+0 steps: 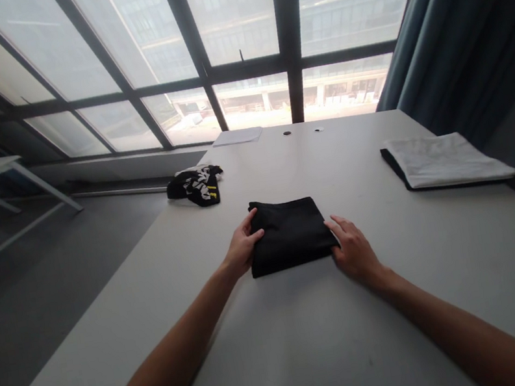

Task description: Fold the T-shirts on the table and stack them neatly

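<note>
A folded black cloth (290,232) lies flat in the middle of the white table (281,334). My left hand (241,246) grips its left edge, thumb on top and fingers curled round the side. On the other side, my right hand (353,250) holds the right edge near the front corner, its fingers closed against the fabric. Both forearms reach in from the near edge of the table.
A folded white cloth on a black one (444,160) lies at the table's right. A crumpled black, white and yellow garment (197,185) sits at the left edge. A sheet of paper (238,135) lies at the far edge before the windows. A curtain (470,19) hangs at right.
</note>
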The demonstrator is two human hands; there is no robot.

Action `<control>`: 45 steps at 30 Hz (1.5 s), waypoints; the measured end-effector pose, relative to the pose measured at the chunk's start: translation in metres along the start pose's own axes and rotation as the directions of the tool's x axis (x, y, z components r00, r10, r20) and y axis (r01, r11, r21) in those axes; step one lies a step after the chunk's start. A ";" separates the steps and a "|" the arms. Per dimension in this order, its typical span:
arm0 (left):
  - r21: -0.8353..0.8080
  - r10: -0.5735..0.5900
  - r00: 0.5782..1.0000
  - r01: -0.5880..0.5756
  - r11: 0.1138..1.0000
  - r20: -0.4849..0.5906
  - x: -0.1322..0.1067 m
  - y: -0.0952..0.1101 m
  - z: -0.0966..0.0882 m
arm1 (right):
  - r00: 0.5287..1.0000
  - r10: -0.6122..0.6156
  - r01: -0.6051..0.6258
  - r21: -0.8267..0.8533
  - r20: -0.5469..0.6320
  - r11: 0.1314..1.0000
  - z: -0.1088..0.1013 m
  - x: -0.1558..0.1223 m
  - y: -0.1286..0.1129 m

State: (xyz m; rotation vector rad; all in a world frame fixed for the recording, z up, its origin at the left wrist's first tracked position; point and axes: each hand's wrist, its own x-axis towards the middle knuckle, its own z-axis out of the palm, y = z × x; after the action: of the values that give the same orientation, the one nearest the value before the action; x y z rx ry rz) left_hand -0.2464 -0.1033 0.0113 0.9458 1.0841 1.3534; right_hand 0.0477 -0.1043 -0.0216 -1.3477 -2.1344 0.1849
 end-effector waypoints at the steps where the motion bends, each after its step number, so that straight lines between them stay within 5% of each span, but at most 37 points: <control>1: -0.002 0.006 1.000 -0.006 1.000 -0.008 -0.002 0.001 -0.002 | 1.000 -0.005 0.005 0.001 0.017 1.000 0.001 -0.001 0.001; 14: -0.009 -0.058 0.998 0.058 0.998 -0.040 -0.006 -0.017 -0.027 | 0.979 -0.151 0.162 -0.071 0.138 0.984 0.001 -0.001 0.005; 20: 0.325 0.065 0.996 -0.041 0.945 -0.065 -0.003 -0.012 -0.037 | 0.975 -0.166 0.179 -0.078 0.146 0.981 0.001 -0.001 0.006; 23: 0.671 0.257 0.959 -0.113 0.733 -0.120 0.001 -0.005 -0.039 | 0.970 -0.192 0.206 -0.083 0.148 0.975 0.002 0.000 0.005; 26: 0.890 0.467 0.883 -0.257 0.376 0.057 0.002 0.001 -0.024 | 0.960 -0.242 0.255 -0.083 0.138 0.963 0.004 0.001 0.005; 30: 0.923 0.289 0.890 -0.382 0.050 0.353 0.008 -0.007 0.005 | 0.937 -0.325 0.340 -0.114 0.131 0.934 0.008 0.002 0.006; 34: 0.936 0.102 0.934 -0.329 -0.124 0.341 0.021 -0.023 0.006 | 0.922 -0.359 0.379 -0.158 0.143 0.912 0.008 -0.001 0.008; 38: 0.939 0.087 0.940 -0.318 -0.133 0.331 0.029 -0.029 -0.008 | 0.916 -0.366 0.392 -0.170 0.164 0.904 0.005 -0.003 0.008; 45: 0.945 0.149 0.939 -0.321 0.059 0.309 0.026 -0.030 -0.008 | 0.877 -0.385 0.422 -0.077 0.286 0.903 -0.008 -0.004 0.002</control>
State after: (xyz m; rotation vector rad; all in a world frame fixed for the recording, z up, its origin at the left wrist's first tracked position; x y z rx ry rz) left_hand -0.2480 -0.0792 -0.0209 2.3107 1.8455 0.5201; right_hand 0.0548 -0.1084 -0.0176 -0.9531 -2.6476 0.0483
